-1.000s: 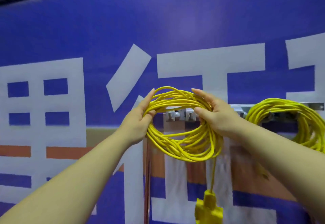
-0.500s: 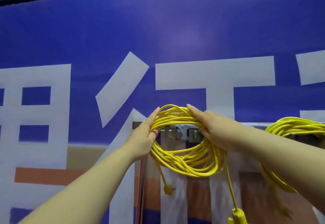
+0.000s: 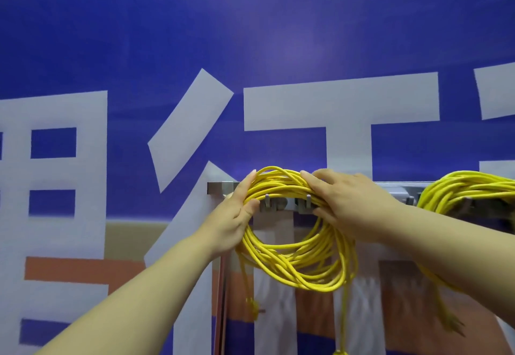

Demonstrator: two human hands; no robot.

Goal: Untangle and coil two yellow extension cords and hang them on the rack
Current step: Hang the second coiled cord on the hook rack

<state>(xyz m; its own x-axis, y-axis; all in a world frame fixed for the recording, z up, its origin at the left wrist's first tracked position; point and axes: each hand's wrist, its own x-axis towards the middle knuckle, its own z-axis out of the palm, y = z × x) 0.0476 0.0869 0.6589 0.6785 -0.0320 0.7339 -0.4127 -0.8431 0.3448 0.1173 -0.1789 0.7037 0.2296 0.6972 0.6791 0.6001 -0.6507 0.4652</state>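
Yellow coil [image 3: 306, 274] on hooks [image 3: 267, 201], at rack [image 3: 220, 187] end

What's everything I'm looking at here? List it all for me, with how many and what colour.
middle cord coil: one, yellow, in front of the rack, top strands at the hooks
right cord coil: one, yellow, hanging on the rack at the right edge
loose cord ends: two, yellow, dangling below the middle cord coil
rack: one, grey metal rail, mounted on the banner
hooks: two visible, grey, inside the middle cord coil's loop
banner: one, blue with white characters and orange bands, fills the background
left hand: one, grips the coil's left side
right hand: one, holds the coil's upper right
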